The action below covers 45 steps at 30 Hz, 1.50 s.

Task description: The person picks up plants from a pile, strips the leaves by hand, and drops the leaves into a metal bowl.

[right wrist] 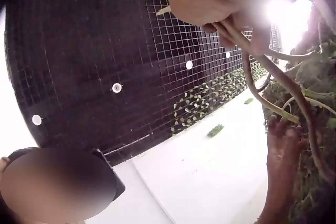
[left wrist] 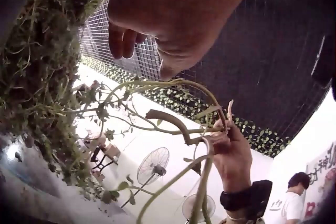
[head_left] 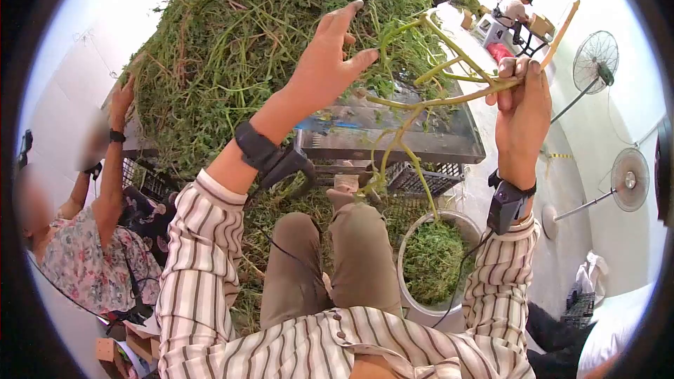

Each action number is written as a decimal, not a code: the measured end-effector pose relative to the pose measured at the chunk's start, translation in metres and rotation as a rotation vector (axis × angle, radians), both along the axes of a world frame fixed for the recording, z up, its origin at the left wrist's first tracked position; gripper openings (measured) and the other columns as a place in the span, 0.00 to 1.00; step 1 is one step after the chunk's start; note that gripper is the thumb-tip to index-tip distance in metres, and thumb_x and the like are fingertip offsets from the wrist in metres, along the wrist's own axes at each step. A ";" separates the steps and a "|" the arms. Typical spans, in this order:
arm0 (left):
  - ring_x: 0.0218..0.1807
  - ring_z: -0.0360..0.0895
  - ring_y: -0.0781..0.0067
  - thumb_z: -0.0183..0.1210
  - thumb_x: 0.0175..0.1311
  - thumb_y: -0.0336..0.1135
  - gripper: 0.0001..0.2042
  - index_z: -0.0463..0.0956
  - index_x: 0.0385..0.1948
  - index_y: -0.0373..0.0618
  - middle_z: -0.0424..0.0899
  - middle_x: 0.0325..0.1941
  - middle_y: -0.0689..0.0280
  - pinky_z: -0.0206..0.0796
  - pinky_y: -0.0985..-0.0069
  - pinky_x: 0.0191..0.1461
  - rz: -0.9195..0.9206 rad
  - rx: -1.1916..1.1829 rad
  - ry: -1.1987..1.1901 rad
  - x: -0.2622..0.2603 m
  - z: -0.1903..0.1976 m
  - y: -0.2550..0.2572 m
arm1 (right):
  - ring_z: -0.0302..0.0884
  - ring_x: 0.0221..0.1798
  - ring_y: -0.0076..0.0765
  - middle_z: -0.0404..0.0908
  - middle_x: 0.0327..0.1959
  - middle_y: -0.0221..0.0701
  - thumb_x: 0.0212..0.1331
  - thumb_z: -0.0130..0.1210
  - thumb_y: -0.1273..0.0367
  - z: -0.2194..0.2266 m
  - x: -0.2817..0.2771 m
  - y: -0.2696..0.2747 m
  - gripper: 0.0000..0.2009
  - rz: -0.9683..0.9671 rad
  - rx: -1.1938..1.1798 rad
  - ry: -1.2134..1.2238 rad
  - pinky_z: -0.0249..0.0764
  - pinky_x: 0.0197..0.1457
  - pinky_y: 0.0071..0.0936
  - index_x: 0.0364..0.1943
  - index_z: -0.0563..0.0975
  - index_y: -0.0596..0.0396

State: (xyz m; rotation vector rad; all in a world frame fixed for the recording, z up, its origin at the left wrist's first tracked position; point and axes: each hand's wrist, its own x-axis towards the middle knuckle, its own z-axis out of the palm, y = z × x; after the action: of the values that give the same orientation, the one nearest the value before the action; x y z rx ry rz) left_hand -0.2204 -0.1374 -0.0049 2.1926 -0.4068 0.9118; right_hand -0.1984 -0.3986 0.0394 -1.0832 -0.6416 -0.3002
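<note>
My right hand (head_left: pixel 523 116) pinches a thick, branching green plant stem (head_left: pixel 460 98), held up over the right end of the table. The stem's pale bare end sticks up past the fingers, while its forked side shoots spread left and hang down. Raised in front of the leafy heap (head_left: pixel 232 56), my left hand (head_left: pixel 316 67) has its fingers extended and thumb apart, holding nothing. Its thumb comes close to the stem's upper shoots. In the left wrist view the branches (left wrist: pixel 205 174) cross below the left hand (left wrist: pixel 168 19).
The heap covers most of a dark table (head_left: pixel 407 142). A white bucket (head_left: pixel 404 274) with green trimmings stands by my right knee. At left, a person in a floral top (head_left: pixel 91 267) reaches into the heap. Two standing fans (head_left: pixel 595 62) are at right, with people farther back.
</note>
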 end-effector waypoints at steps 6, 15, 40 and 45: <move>0.51 0.68 0.65 0.67 0.42 0.51 0.41 0.59 0.58 0.43 0.67 0.53 0.60 0.64 0.71 0.50 -0.156 -0.047 -0.077 -0.072 0.032 -0.005 | 0.56 0.15 0.18 0.74 0.28 0.38 0.65 0.42 0.64 0.022 -0.031 0.037 0.12 0.101 0.008 -0.096 0.68 0.21 0.21 0.30 0.68 0.58; 0.50 0.68 0.65 0.72 0.34 0.36 0.48 0.51 0.64 0.50 0.63 0.58 0.61 0.64 0.70 0.49 0.085 0.051 -0.124 -0.151 0.034 0.005 | 0.62 0.17 0.18 0.74 0.25 0.34 0.66 0.41 0.63 0.027 -0.081 0.112 0.15 0.283 -0.063 -0.172 0.70 0.23 0.18 0.31 0.70 0.62; 0.16 0.56 0.89 0.44 0.69 0.38 0.09 0.67 0.43 0.45 0.62 0.18 0.75 0.48 0.88 0.15 0.272 -0.667 -0.111 -0.245 0.013 0.124 | 0.72 0.34 0.20 0.77 0.34 0.28 0.62 0.45 0.68 -0.074 -0.090 0.215 0.10 0.650 -0.119 0.202 0.72 0.35 0.19 0.38 0.75 0.59; 0.19 0.59 0.85 0.46 0.68 0.38 0.09 0.67 0.41 0.45 0.66 0.22 0.72 0.49 0.86 0.15 0.287 -0.719 -0.227 -0.253 0.013 0.133 | 0.72 0.35 0.21 0.78 0.34 0.26 0.61 0.47 0.68 -0.112 -0.089 0.223 0.09 0.492 -0.238 0.110 0.69 0.39 0.19 0.37 0.76 0.58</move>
State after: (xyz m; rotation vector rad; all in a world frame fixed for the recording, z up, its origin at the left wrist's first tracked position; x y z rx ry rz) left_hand -0.4733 -0.0044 0.0082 1.5072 0.1360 1.2355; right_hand -0.2871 -0.1761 -0.0724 -1.1194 -0.8345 0.2652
